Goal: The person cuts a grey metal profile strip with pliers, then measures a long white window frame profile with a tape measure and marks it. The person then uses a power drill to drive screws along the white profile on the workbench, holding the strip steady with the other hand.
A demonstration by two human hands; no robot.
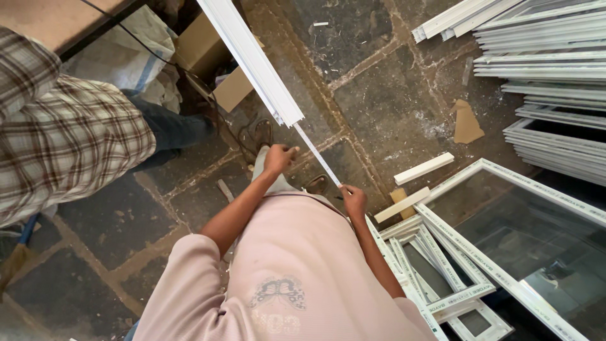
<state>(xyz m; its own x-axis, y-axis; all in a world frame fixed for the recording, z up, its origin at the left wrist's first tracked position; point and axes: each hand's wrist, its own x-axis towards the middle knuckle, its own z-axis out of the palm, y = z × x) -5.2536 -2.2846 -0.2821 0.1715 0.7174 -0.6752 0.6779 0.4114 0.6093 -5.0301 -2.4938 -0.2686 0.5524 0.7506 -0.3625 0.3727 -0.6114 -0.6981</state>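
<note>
Both your hands grip the thin white strip (pixel 317 157), left hand (pixel 278 158) higher, right hand (pixel 353 200) lower, strip running up-left into the white profile (pixel 252 60).

Counted: two short white offcuts (pixel 423 168) on the floor, two cardboard boxes (pixel 218 60), one glazed window frame (pixel 536 233).
</note>
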